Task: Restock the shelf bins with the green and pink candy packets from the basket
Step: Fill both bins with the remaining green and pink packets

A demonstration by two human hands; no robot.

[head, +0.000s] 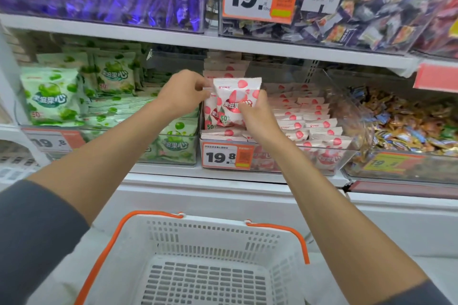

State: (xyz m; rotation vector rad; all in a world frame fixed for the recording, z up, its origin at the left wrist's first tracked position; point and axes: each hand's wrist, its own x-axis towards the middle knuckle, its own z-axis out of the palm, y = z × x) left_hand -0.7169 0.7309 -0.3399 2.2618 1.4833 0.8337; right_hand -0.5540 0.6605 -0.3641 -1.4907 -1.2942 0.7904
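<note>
White basket [210, 233] with orange handles sits below both hands, its slatted floor showing no packets, so this looks like the last of the load. Left hand [184, 91] pinches the upper left edge of a pink candy packet [235, 96]; right hand [257, 116] curls round its lower right corner. The packet stands upright over the front of the pink bin [319, 160], right between the hands, while the green bin [173, 153] lies under the left forearm. To finish well, lower it face-out against the upright packets in front, keep it square, and let go only once it rests — without disturbing the flat rows right of the right hand.
</note>
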